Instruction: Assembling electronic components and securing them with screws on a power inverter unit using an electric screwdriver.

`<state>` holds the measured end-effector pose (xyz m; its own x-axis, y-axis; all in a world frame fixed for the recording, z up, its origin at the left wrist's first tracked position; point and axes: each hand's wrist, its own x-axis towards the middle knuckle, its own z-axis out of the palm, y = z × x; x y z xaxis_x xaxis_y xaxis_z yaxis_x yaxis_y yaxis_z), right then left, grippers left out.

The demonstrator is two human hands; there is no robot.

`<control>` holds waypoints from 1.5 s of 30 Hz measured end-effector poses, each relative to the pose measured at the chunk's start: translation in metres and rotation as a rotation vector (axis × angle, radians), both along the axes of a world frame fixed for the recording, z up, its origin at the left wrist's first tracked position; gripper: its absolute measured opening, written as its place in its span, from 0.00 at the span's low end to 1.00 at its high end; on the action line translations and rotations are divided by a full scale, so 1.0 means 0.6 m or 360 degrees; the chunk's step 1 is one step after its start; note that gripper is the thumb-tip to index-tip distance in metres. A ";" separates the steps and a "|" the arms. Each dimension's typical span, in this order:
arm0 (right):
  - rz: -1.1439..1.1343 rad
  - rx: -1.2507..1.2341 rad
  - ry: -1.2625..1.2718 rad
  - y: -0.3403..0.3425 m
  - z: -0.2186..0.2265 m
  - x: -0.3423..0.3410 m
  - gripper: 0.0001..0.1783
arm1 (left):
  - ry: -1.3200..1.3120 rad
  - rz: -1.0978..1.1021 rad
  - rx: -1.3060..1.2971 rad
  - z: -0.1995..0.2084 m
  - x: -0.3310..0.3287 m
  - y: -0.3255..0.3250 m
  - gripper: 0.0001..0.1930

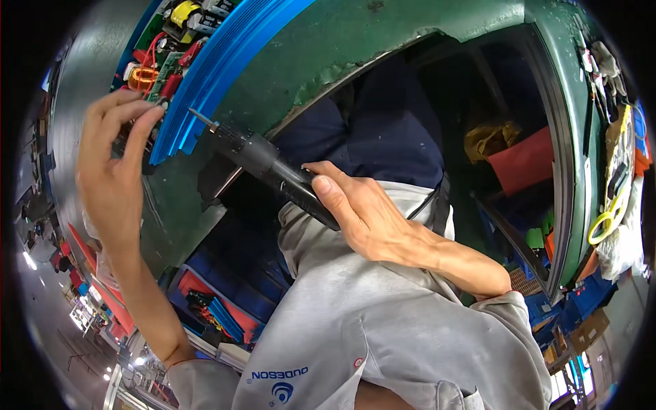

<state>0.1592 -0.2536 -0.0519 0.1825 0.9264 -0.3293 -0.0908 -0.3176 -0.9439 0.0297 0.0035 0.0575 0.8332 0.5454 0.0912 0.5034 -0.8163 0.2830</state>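
My right hand [372, 219] is wrapped round a black electric screwdriver [270, 164], whose thin metal bit points up and left at a blue finned metal housing [225, 58]. The bit's tip is close to the housing's edge; whether it touches, I cannot tell. At the near end of the housing, my left hand [113, 150] has thumb and fingertips brought together beside a circuit board [166, 72]. What they pinch is too small and hidden to make out. The board carries a copper coil [142, 78], a yellow-wrapped transformer [184, 12], red parts and wires.
The housing rests on a green worktop [328, 41] with a worn, peeling edge. Below it at left stands a bin [198, 283] holding more blue housings. A yellow tape roll [601, 227] and gloves [608, 68] lie along the right. Red sheet [523, 164] shows under the bench.
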 end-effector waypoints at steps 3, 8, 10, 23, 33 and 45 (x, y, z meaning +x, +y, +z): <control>0.0014 -0.0031 0.0011 0.004 0.000 0.003 0.33 | -0.0007 -0.0180 0.0238 -0.024 0.004 0.005 0.05; 0.0040 -0.0065 0.0043 0.011 0.004 0.007 0.33 | 0.0083 -0.0282 0.0575 -0.026 0.000 0.027 0.05; 0.0112 -0.0115 0.0318 0.016 -0.005 0.009 0.34 | 0.0075 -0.0296 0.0509 -0.025 0.000 0.039 0.05; 0.0167 -0.0482 0.1653 0.017 0.007 0.006 0.51 | 0.0005 -0.0130 -0.0259 -0.004 0.001 0.026 0.08; 0.0113 -0.0548 0.0689 0.015 0.046 -0.008 0.38 | 0.0151 -0.0120 -0.0332 0.011 -0.014 0.005 0.15; 0.0103 -0.0811 0.0587 -0.014 0.043 -0.015 0.46 | -0.0269 -0.0049 0.0335 -0.002 -0.059 0.060 0.14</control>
<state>0.1504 -0.2619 -0.0260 -0.0783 0.6420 -0.7627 -0.3468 -0.7348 -0.5830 -0.0058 0.0393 0.0565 0.8124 0.4746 0.3388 0.4377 -0.8802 0.1834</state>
